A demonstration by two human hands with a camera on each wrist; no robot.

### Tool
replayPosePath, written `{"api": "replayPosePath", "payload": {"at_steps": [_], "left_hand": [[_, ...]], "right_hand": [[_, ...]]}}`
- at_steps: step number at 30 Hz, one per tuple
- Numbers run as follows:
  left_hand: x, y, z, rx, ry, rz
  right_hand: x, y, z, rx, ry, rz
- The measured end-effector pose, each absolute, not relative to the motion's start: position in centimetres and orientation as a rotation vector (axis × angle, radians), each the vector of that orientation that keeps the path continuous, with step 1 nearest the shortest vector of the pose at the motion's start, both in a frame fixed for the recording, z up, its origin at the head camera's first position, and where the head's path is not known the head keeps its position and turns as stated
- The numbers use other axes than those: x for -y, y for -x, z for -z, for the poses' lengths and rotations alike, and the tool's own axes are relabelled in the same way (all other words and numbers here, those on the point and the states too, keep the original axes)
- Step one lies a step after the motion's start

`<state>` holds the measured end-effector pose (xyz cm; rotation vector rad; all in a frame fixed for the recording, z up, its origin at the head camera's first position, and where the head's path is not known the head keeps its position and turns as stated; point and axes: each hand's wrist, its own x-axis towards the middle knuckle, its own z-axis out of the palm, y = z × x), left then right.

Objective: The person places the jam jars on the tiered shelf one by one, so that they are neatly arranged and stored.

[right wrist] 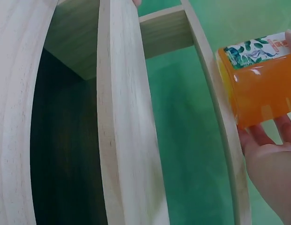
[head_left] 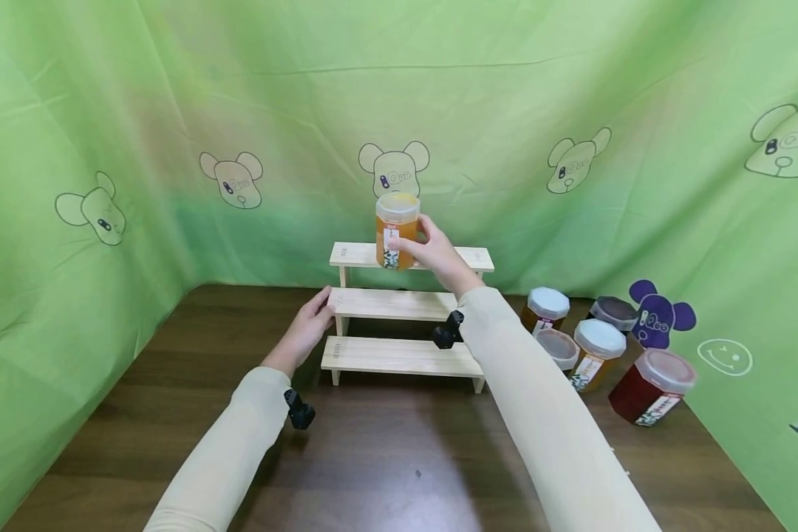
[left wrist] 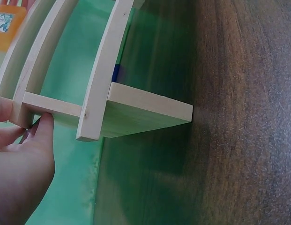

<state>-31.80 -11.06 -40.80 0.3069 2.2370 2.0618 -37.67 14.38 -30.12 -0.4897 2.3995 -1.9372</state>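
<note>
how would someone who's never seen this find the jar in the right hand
Find the three-tier wooden stand on the dark brown table. By its top shelf, the right hand grips an orange jar with a leafy label. It alone is held up; the five other jars stand grouped on the table to the right.

Worktop (head_left: 159, 414): dark brown wood grain
Sheen (head_left: 452, 473): pale, near edge
Backdrop (head_left: 292, 96): creased green cloth along the back, left and right edges
Mouse heads (head_left: 239, 180): outlined, in a row
Purple head (head_left: 655, 321): at back right corner
Smiley (head_left: 725, 357): above right edge
</note>
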Motion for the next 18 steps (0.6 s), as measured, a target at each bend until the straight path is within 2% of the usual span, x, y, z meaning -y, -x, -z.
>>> {"api": "replayPosePath", "payload": {"at_steps": [18], "left_hand": [[10.91, 31.81, 40.63, -2.237, -0.295, -2.056]], "right_hand": [[-14.55, 38.16, 29.83, -2.350, 0.443, 1.852]]}}
